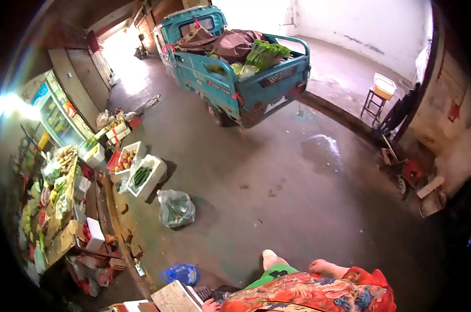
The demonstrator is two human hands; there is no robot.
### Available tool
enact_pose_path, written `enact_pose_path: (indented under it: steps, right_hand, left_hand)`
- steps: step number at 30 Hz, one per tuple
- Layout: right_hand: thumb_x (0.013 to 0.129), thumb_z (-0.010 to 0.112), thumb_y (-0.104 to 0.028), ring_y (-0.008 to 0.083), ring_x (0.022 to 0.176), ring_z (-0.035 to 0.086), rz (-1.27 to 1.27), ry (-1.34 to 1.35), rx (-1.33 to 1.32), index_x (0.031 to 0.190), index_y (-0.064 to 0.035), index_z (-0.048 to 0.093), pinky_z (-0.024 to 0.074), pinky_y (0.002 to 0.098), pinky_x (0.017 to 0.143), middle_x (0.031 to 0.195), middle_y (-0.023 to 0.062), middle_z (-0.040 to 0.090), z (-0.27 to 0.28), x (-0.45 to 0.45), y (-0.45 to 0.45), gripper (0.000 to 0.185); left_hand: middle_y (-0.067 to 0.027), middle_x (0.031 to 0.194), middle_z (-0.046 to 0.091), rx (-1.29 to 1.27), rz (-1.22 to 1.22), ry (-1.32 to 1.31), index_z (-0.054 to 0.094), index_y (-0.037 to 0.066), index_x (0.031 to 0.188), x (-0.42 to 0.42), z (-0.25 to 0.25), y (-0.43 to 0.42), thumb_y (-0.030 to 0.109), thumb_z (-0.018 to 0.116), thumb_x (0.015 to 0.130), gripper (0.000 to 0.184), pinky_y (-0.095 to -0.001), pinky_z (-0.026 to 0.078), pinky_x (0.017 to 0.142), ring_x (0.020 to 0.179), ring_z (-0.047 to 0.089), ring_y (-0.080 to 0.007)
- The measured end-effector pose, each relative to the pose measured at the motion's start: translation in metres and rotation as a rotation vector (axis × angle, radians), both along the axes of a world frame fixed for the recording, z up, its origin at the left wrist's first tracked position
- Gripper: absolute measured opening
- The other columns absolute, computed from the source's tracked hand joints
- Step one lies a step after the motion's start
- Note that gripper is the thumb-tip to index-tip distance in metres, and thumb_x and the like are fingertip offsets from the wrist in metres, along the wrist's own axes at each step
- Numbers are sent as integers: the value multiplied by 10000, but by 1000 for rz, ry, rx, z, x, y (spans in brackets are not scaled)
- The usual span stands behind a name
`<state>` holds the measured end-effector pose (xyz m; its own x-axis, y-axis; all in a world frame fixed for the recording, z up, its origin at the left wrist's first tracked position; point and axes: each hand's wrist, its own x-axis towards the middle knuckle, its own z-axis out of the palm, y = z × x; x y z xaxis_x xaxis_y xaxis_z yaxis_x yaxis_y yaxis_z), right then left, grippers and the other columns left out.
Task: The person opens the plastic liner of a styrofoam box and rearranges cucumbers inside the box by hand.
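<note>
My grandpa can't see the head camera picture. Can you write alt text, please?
A teal truck carrying leafy greens is parked. In front, at left, are a white box of green vegetables and a clear bag; below, the wearer's left hand is by a pale board.

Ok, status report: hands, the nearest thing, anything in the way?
Left hand low in view, close to pale rectangular board; contact unclear. Right hand not clearly made out. Blue translucent plastic bottle just past board, possible obstacle.

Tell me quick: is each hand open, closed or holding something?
Left hand: cut off by the bottom edge; open or closed cannot be told.
Right hand: not clearly identifiable, so its grip cannot be told.
</note>
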<state>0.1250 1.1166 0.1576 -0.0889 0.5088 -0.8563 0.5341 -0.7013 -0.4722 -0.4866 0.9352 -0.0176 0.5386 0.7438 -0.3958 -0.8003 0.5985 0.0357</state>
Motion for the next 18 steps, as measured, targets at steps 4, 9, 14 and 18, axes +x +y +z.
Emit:
enact_pose_path:
  steps: [4, 9, 14, 18]
  right_hand:
    - [807, 601, -180, 178, 669, 627, 321, -220, 205, 946, -42, 657, 526, 315, 568, 782, 61, 649, -100, 51, 120, 203]
    - [828, 566, -102, 150, 601, 608, 144, -228, 336, 962, -6, 614, 504, 286, 519, 723, 63, 624, -58, 0, 327, 172]
    - [851, 566, -123, 150, 675, 629, -170, 134, 293, 1086, -3, 569, 503, 277, 543, 818, 68, 637, 21, -134, 455, 264]
    - [852, 582, -131, 157, 675, 630, 305, 85, 356, 1085, -13, 585, 509, 293, 540, 815, 82, 640, -41, -184, 505, 261]
  left_hand:
    - [-127, 934, 617, 426, -198, 1568, 567, 75, 1180, 48, 1, 84, 234, 515, 918, 311, -336, 491, 721, 806, 581, -236]
    - [-99, 1084, 633, 519, -227, 1797, 554, 56, 1211, 55, 18, 138, 227, 556, 900, 354, -314, 463, 869, 986, 591, -215]
    - [-80, 986, 639, 122, -326, 1711, 586, 66, 1096, 16, 38, 198, 224, 589, 849, 293, -321, 474, 802, 899, 598, -202]
    - [-65, 908, 643, -4, -370, 1687, 612, 74, 1004, -44, 37, 273, 223, 616, 808, 246, -326, 483, 749, 828, 603, -193]
